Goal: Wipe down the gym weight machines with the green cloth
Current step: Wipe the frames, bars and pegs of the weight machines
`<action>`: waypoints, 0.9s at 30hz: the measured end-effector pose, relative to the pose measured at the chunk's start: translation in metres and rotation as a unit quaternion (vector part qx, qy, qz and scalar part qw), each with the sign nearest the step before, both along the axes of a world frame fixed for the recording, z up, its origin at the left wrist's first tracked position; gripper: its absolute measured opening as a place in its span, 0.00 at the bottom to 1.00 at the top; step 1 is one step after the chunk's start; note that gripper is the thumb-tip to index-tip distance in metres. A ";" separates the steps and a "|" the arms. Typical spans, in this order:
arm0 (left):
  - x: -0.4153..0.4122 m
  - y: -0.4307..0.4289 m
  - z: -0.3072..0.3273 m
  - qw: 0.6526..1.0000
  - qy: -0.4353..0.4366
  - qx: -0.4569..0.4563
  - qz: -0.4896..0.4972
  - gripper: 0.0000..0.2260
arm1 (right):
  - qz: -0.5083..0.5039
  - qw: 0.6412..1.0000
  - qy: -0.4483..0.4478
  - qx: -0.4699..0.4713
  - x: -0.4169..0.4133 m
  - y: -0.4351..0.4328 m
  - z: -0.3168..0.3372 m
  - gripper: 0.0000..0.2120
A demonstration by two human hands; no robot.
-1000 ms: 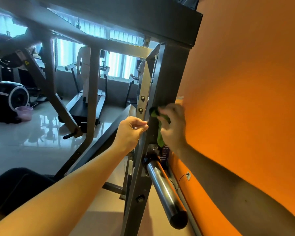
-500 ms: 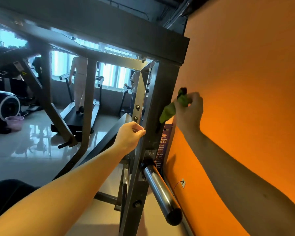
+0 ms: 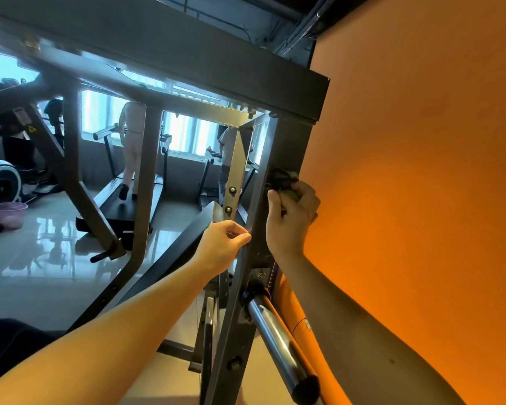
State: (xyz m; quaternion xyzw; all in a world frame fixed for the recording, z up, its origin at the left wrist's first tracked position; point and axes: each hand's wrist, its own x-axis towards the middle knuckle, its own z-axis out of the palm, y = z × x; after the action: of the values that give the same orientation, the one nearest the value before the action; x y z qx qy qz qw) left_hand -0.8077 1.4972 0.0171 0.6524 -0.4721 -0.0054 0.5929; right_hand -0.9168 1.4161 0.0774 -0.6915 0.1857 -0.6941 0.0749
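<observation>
A grey steel weight machine fills the view; its near upright post (image 3: 287, 147) stands beside the orange wall. My right hand (image 3: 292, 217) grips the bunched green cloth (image 3: 284, 182) and holds it against the post's face, below the top crossbeam (image 3: 216, 68). My left hand (image 3: 222, 244) grips the post's left edge lower down, thumb and fingers curled on the steel. A chrome weight peg (image 3: 278, 343) sticks out of the post toward me, under my right forearm.
The orange wall (image 3: 421, 200) stands close on the right. Glossy tiled floor (image 3: 41, 258) lies left, with a pink basin (image 3: 9, 214), an exercise bike (image 3: 0, 182) and treadmills (image 3: 129, 206) by the windows. Two people are on the treadmills.
My right hand with the cloth rose from mid-post to beside the wall, then came back onto the post's face. The view tilted upward. My left hand stayed on the post edge.
</observation>
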 end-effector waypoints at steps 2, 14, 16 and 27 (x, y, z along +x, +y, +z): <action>0.002 0.001 -0.002 1.000 0.000 -0.003 -0.005 0.04 | 0.010 0.999 0.032 0.014 -0.004 -0.004 -0.002 0.04; 0.003 0.002 -0.005 0.999 0.009 -0.021 -0.030 0.04 | 0.042 0.986 0.145 0.069 -0.014 0.012 0.000 0.16; 0.003 0.002 -0.006 0.999 0.011 -0.018 -0.030 0.04 | 0.058 0.992 0.101 0.043 -0.003 0.011 0.036 0.17; 0.003 0.002 -0.009 0.999 0.021 -0.024 -0.041 0.04 | 0.036 0.961 0.245 0.121 -0.034 -0.009 -0.086 0.11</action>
State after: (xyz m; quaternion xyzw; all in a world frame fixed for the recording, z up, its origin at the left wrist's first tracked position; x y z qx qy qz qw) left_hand -0.8048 1.4993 0.0079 0.6173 -0.4863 -0.0318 0.6176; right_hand -0.9506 1.4067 -0.0083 -0.8321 0.2563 -0.4729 0.1354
